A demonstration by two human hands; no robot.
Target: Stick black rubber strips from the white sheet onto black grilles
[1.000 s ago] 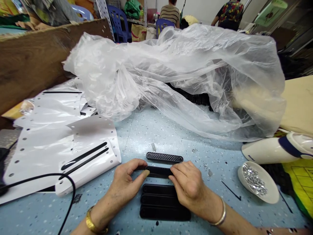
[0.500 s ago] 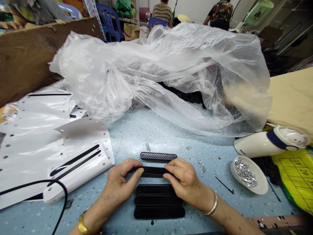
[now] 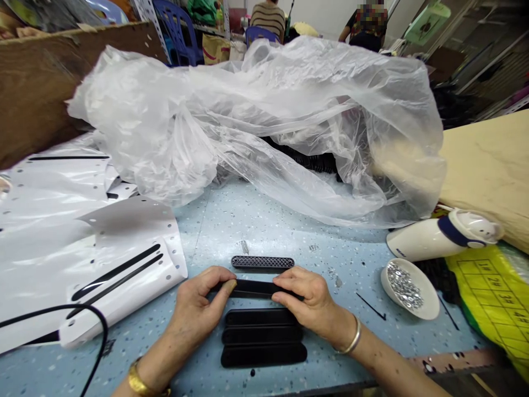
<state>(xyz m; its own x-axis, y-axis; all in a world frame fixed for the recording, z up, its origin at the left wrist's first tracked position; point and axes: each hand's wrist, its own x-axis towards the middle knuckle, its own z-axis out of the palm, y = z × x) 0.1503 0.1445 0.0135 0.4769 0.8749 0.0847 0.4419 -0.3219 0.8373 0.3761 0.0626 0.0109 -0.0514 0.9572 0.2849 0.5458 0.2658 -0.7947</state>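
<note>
Here both hands, left and right, pinch opposite ends of a black strip (three more strips lie just below) on the table.

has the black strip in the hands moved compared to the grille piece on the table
No. The strip sits just in front of the grille, with the same gap as earlier; only the camera shifted. Both hands grip its ends.

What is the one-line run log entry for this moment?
left hand + right hand: gripping black strip | below: stacked black strips | beyond: mesh strip

Black parts half-hidden under plastic bag.
</note>
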